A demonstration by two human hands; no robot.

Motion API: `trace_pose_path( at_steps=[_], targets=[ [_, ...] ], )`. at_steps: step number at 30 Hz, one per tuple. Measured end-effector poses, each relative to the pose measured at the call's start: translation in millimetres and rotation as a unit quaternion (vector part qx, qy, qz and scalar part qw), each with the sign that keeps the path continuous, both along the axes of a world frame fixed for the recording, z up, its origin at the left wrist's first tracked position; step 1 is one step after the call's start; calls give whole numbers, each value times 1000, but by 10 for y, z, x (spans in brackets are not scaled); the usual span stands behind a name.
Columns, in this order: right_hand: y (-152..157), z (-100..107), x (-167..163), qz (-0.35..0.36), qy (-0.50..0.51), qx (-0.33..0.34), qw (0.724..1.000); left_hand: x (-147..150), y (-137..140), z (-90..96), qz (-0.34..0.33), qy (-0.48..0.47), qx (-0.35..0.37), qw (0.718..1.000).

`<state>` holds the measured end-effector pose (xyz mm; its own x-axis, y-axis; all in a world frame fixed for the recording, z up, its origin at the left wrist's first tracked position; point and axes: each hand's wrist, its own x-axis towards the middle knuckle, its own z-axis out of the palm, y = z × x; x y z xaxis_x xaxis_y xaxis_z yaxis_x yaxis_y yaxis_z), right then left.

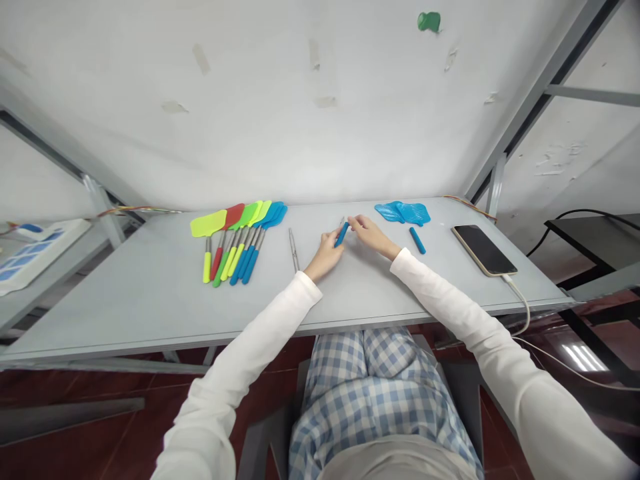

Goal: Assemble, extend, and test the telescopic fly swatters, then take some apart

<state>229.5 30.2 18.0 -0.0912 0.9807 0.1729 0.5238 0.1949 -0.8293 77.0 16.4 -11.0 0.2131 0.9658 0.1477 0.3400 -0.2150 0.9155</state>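
Over the middle of the table, my left hand (325, 257) is closed around a blue handle (342, 234), which is tilted with its upper end away from me. A thin metal tip shows just beyond that handle. My right hand (370, 235) is beside the handle's upper end with its fingers curled together; what lies between them, if anything, is hidden. Left of my left hand lies a thin metal rod (293, 249). To the right are a loose blue handle (417, 241) and blue fly swatter heads (414, 213).
Several fly swatters (234, 243) in yellow, red, green and blue lie in a row on the left of the grey table (150, 293). A phone (483, 250) with a white cable (520, 297) lies at right. A white wall stands behind; metal frame posts flank the table.
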Motion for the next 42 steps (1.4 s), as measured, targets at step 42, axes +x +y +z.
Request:
trace_pose_path(
  at_steps=[42],
  targets=[
    [-198,-121,1274,-169,-369,-38,913,-756,99,118,121,366,64,921]
  ],
)
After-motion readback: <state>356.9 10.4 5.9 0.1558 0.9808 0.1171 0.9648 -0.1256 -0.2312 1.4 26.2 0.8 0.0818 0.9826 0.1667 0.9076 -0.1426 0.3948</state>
